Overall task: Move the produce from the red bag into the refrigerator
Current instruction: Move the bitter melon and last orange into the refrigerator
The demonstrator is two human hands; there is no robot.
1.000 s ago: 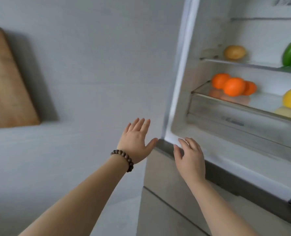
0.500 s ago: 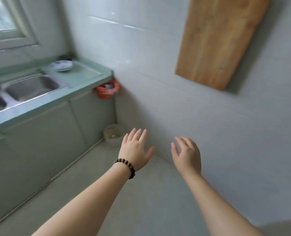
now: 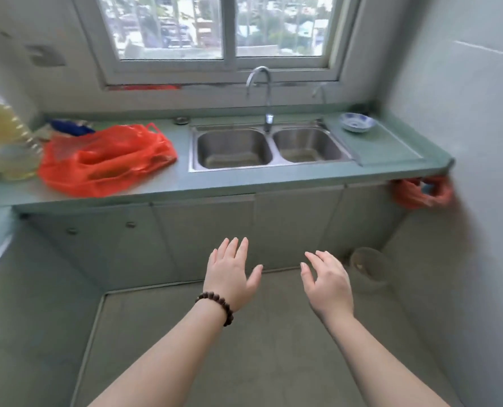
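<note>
The red bag (image 3: pixel 106 160) lies slumped on the green counter (image 3: pixel 244 180), left of the double sink; its contents are hidden by the crumpled plastic. My left hand (image 3: pixel 229 274), with a bead bracelet at the wrist, hangs open in front of the cabinets, well below and right of the bag. Beside it my right hand (image 3: pixel 326 280) is open too, fingers spread and holding nothing. The refrigerator is out of view.
A steel double sink (image 3: pixel 271 148) with a tap sits mid-counter. A blue-and-white bowl (image 3: pixel 357 122) rests at the counter's right end, and another red bag (image 3: pixel 420 195) hangs below that corner. An oil bottle (image 3: pixel 6 136) stands left of the bag. A small bin (image 3: pixel 368 265) is on the floor.
My view has swung left from the open refrigerator, past the wall with the cutting board, to the sink counter. Both hands stayed open and empty in front of me.
</note>
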